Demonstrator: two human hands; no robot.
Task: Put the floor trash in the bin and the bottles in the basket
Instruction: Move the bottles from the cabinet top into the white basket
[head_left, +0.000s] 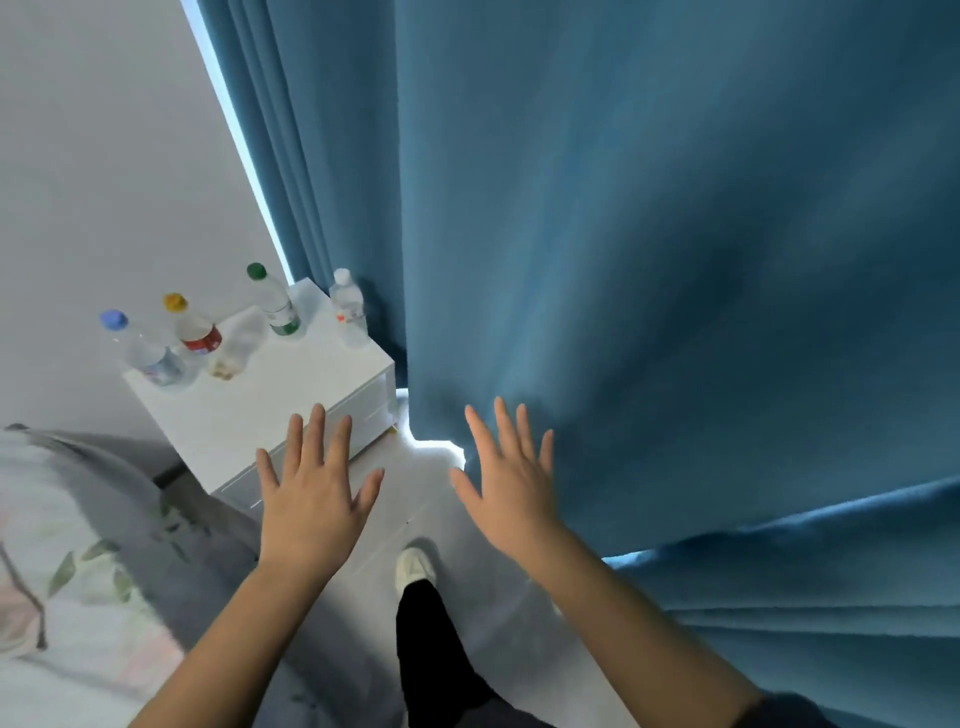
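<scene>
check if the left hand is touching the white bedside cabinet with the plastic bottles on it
Cannot tell. In the head view the open left hand overlaps the front edge of the white bedside cabinet, but from above no contact or gap shows plainly.

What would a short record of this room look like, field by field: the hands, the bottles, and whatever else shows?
left hand: open, fingers spread, empty
right hand: open, fingers spread, empty, near the blue curtain
bottles: five on the white nightstand; caps blue, yellow, green, white; one clear bottle whose cap I cannot make out
bed: at left, floral cover
bin, basket, floor trash: not in view
</scene>
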